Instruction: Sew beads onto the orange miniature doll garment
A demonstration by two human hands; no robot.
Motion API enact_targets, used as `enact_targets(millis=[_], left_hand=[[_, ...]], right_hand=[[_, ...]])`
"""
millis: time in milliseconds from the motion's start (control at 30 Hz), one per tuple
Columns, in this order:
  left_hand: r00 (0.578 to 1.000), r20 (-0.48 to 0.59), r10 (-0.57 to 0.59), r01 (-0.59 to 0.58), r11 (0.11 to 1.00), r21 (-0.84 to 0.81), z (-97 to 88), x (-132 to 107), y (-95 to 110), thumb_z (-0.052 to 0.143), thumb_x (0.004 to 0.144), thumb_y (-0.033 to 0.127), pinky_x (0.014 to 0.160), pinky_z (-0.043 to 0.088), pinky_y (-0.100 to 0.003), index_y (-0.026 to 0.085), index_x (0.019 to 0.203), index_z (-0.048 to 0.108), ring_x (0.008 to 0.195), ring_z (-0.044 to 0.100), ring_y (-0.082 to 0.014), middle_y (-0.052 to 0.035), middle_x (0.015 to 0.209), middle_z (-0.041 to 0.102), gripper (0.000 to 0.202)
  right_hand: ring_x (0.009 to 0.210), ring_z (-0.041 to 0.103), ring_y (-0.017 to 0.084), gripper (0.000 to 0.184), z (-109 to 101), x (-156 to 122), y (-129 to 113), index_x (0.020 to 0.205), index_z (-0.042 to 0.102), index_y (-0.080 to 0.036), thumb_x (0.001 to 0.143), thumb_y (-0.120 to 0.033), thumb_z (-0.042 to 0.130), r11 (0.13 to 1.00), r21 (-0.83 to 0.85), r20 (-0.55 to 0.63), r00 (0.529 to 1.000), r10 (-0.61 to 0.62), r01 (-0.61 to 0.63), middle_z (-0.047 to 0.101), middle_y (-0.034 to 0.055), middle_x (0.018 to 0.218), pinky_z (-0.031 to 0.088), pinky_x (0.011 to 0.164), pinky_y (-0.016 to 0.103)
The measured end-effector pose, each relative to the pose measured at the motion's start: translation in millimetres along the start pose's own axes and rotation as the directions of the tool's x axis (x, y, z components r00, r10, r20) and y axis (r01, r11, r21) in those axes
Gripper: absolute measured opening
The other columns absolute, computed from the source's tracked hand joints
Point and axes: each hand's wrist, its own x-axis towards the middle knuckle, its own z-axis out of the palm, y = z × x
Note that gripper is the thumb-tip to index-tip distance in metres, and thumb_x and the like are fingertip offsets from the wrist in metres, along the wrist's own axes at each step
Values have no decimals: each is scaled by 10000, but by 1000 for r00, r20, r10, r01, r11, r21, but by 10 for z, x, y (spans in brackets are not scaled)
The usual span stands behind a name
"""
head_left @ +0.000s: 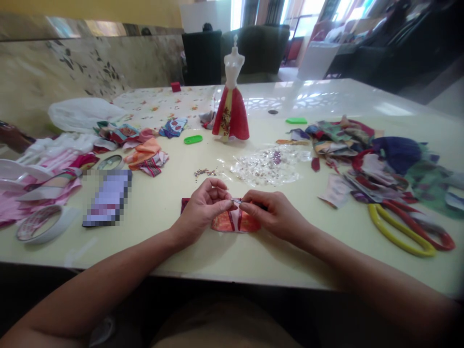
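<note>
My left hand (206, 205) is closed in a pinch over the table, its thumb and forefinger on something too small to make out. My right hand (270, 211) grips a slim pointed tool (237, 200) with a metal tip and a dark body; its kind is unclear. The tip meets the left fingertips. Beneath both hands lies an orange and dark red piece of fabric (222, 225) with a pale strip, partly covered by the hands. Just beyond are a small heap of beads (205, 172) and a clear plastic bag (261, 169) of small shiny pieces.
A small dress form (234, 67) wears a red skirt (237, 113). Green trays (193, 139) lie nearby. Fabric scraps (145, 152), a tape roll (41, 224) and a phone (108, 198) are left; more scraps (366, 164) and yellow-and-red-handled scissors (393, 232) are right.
</note>
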Motion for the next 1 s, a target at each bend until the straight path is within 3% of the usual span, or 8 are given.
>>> enact_targets(millis=[167,433,600,733,833,1000], left_hand=[[1000,-3,-18,18,1000,-2,-3,1,-8,678,784,144,767,486,-225,191,972,492,776,604,-91,15,821,596,268],[1000,0,-22,22,1000,6,-4,2,9,682,771,136,782,493,-244,187,973,495,781,600,-94,9,827,601,280],[999,-3,-44,45,999,23,18,-8,-7,686,766,135,755,490,-246,191,949,489,771,609,-104,20,793,586,275],[998,-38,-43,44,998,38,16,-8,16,681,772,132,725,471,-225,187,951,483,756,597,-95,17,798,591,273],[998,-66,-18,20,999,32,11,-6,37,669,786,137,745,475,-229,188,954,479,759,595,-91,20,810,585,259],[999,-44,-10,11,1000,18,12,-6,28,671,781,132,726,472,-214,187,948,478,754,573,-83,16,818,584,262]], right_hand=[[565,440,97,322,-13,-12,21,840,651,-194,904,-471,501,983,-183,-41,999,-19,12,562,-12,617,274,562,251],[613,433,93,341,13,12,6,718,578,-168,905,-443,502,989,147,42,999,6,-12,519,-24,630,315,562,229],[649,461,101,335,-36,12,-15,740,587,-169,907,-442,488,962,271,85,996,-20,-4,537,-13,672,352,589,230],[598,442,94,303,-82,2,-13,764,603,-180,901,-432,506,999,38,-28,1000,-9,10,530,-21,631,319,566,237],[547,413,89,291,-85,-2,3,788,618,-193,893,-445,519,989,-147,-41,999,-16,10,515,-30,584,279,545,247],[571,456,102,322,-41,-16,7,841,643,-207,905,-481,487,981,-192,-21,1000,-12,7,580,-8,628,275,559,254]])
